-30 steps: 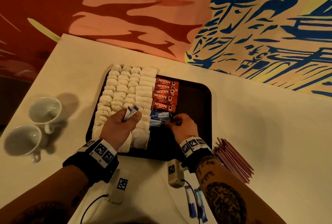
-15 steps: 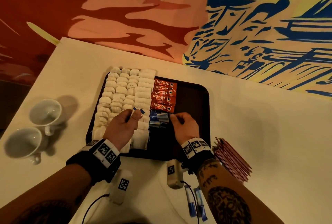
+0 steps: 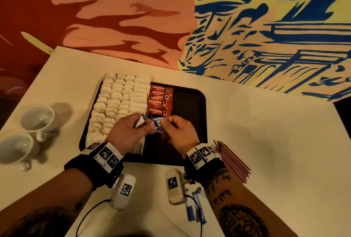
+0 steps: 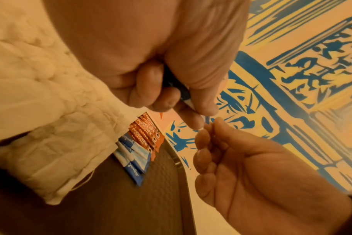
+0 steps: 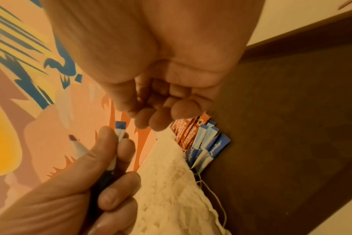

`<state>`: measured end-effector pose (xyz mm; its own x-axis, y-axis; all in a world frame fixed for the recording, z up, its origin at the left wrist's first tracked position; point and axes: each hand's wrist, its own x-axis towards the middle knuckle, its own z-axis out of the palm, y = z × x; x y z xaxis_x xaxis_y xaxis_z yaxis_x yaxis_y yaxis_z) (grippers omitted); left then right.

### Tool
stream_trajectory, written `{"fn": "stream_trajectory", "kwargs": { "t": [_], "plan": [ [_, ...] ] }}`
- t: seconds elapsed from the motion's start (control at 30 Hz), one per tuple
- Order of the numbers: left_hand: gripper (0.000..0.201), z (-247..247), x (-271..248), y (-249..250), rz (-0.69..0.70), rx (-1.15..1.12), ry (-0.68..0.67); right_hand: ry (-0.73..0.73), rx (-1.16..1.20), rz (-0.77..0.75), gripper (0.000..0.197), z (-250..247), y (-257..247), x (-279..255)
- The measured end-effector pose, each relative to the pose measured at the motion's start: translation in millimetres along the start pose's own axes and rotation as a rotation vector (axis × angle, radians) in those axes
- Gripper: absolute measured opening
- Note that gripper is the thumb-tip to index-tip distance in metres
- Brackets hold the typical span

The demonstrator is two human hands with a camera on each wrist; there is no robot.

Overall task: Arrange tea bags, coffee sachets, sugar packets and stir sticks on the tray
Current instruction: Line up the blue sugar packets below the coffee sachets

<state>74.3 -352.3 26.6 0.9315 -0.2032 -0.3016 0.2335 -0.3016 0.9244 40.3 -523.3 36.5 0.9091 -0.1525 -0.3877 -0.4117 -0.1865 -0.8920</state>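
Observation:
A dark tray (image 3: 190, 107) holds rows of white tea bags (image 3: 117, 101) on its left, red coffee sachets (image 3: 160, 101) in the middle and a few blue-white sugar packets (image 3: 159, 131) just below them. My left hand (image 3: 144, 122) grips a small bundle of sugar packets (image 5: 119, 132) above the tray's near middle. My right hand (image 3: 167, 123) hovers beside it, fingers curled and thumb against the fingertips (image 5: 151, 120), with nothing visible between them. Its fingertips nearly touch the left hand's thumb (image 4: 203, 109). Red stir sticks (image 3: 233, 160) lie on the table right of the tray.
Two white cups (image 3: 38, 118) lie on their sides at the table's left. Two more sugar packets (image 3: 195, 208) lie on the table near my right forearm. The tray's right half (image 5: 291, 127) is bare. A painted wall runs behind the table.
My right hand has lifted off the sugar packets on the tray and come up to the left hand. The left hand has shifted right with its bundle.

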Motion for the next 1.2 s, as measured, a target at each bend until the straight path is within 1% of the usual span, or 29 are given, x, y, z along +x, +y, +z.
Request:
{"fn": "stream_trajectory", "kwargs": {
  "t": [0.13,0.2,0.3,0.37,0.43,0.5,0.63,0.77,0.83,0.87,0.93,0.97,1.03,1.2],
  "plan": [
    [0.019,9,-9,6,0.041,0.020,-0.049,-0.083,0.010,0.013,0.014,-6,-3,-13],
    [0.022,12,-11,6,0.048,0.063,-0.071,-0.084,-0.027,0.017,0.015,-6,1,-16],
    [0.014,15,-14,4,0.037,0.045,-0.073,-0.003,-0.097,0.003,0.019,-10,4,-16],
    [0.008,23,-20,6,0.014,0.003,-0.054,0.081,-0.065,0.004,0.020,-22,8,-20],
    [0.005,21,-19,4,-0.002,-0.028,-0.034,0.100,-0.044,0.013,0.020,-27,8,-21],
    [0.004,22,-20,3,0.001,-0.013,-0.047,0.090,-0.040,0.012,0.020,-30,9,-24],
    [0.006,29,-22,5,0.004,-0.035,-0.040,0.066,0.078,0.020,0.016,-37,8,-34],
    [0.012,29,-23,4,0.016,-0.113,-0.041,0.048,0.204,0.034,0.009,-38,12,-37],
    [0.012,28,-25,4,0.015,-0.158,-0.053,0.059,0.298,0.052,0.009,-38,14,-36],
    [0.011,28,-26,4,-0.005,-0.188,-0.066,0.060,0.331,0.053,0.009,-38,15,-36],
    [0.016,26,-26,3,-0.073,-0.231,-0.079,0.048,0.333,0.036,0.011,-37,18,-35],
    [0.016,25,-26,1,-0.087,-0.227,-0.080,0.039,0.323,0.026,0.013,-36,19,-35],
    [0.013,24,-23,-4,-0.062,-0.171,-0.066,0.036,0.303,0.012,0.012,-33,22,-34],
    [0.014,16,-19,-15,0.013,-0.055,-0.005,0.105,0.220,0.014,0.009,-21,26,-26]
  ]
}}
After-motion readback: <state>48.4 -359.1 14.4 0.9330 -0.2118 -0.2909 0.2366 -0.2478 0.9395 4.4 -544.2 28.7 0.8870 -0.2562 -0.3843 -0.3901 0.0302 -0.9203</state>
